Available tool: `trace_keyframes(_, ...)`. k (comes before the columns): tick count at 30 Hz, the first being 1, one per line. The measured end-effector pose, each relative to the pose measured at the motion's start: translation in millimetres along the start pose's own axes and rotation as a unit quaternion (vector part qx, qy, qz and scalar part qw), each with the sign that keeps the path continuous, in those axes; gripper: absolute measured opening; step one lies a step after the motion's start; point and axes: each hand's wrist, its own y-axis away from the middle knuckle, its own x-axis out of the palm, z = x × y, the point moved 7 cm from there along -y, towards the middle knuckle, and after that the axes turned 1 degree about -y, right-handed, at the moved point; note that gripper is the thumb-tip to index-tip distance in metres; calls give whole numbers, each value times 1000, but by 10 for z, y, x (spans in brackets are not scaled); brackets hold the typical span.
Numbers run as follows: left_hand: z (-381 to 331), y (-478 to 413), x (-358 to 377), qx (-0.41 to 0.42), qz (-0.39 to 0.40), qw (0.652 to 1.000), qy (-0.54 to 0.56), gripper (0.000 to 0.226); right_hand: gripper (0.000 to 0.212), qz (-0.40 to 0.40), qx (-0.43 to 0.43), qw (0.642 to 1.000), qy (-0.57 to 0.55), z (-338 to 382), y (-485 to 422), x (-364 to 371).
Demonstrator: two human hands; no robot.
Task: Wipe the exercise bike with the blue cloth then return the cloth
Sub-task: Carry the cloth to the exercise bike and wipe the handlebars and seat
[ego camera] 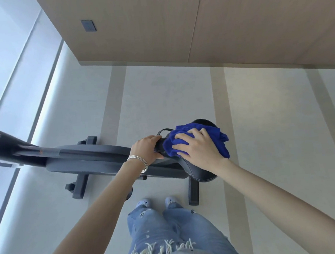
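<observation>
While the left hand [147, 148] is clasping the saddle [195, 170] nose (grip closed), the right hand [198, 146] is pressing, fingers spread, on the blue cloth [172, 146].

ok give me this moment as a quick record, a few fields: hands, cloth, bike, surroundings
left hand: left hand wrapped around the narrow front end of the saddle, bangles on the wrist
right hand: right hand spread flat, pressing the blue cloth onto the saddle
cloth: bunched, on the saddle top
bike: exercise bike on the pale floor, standing crosswise in front of the person
stage: wiping under way, cloth not returned
surroundings: wood-panelled wall with a socket
</observation>
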Motion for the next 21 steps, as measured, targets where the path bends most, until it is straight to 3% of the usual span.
trace_keyframes(3, 3, 13, -4, -8, 1, 1000, -9, 71, 18, -4, -41, 999, -2, -169, 327, -86)
trace_keyframes(7, -19, 34, -13, -24, -14, 1000, 5, 68, 17, -15, 15, 999, -34, -427, 727, -145)
trace_keyframes(16, -65, 70, -44, -37, -23, 998, 34, 57, 22, 23, 39, 995, 85, 32, -25, -35)
trace_keyframes(21, -80, 95, -40, -35, -24, 998, 47, 60, 24, 29, 5, 996, 79, -258, 315, -95)
